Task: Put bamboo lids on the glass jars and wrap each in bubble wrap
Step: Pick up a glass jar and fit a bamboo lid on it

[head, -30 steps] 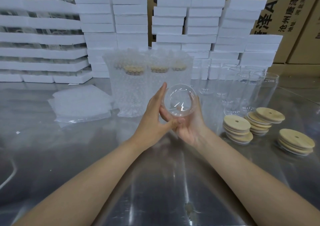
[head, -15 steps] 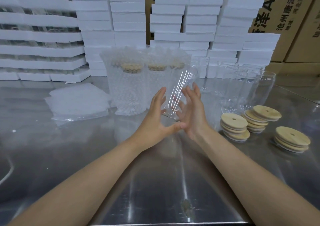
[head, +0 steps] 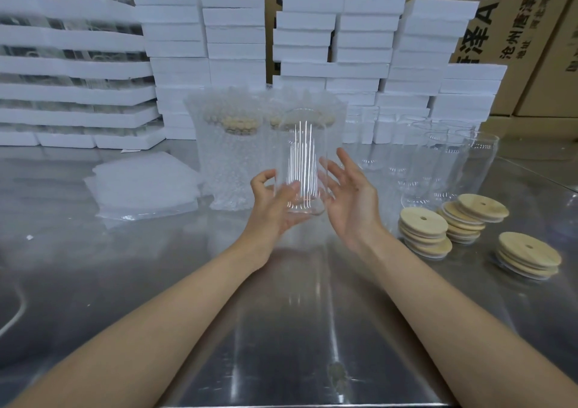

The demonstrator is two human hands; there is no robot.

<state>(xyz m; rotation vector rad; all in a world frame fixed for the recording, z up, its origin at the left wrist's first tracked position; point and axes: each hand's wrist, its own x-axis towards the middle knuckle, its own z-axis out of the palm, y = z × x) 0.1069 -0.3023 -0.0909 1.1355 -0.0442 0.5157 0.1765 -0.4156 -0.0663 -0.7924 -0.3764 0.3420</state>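
My left hand point(head: 272, 201) curls round the lower part of the glass jar point(head: 301, 163), its long axis upright; my right hand point(head: 350, 201), fingers spread, sits just beside it, nearer the bamboo lids point(head: 423, 229) stacked to the right

Open steel surface point(head: 297, 329) lay near the person, between the forearms and out to the left front, giving a hand room to pass. In the middle, the glass jar point(head: 301, 163) gripped upright in the left hand point(head: 272, 204) stood in the way, with the right hand point(head: 350, 201) spread just beside it. Bubble-wrapped jars point(head: 231, 163) blocked the way behind. A stack of bubble wrap sheets point(head: 140, 188) lay to the left. Bare jars point(head: 450, 163) and three stacks of bamboo lids point(head: 423, 220) crowded the right, with narrow gaps between the stacks. A wall of foam boxes point(head: 334, 47) closed the back.
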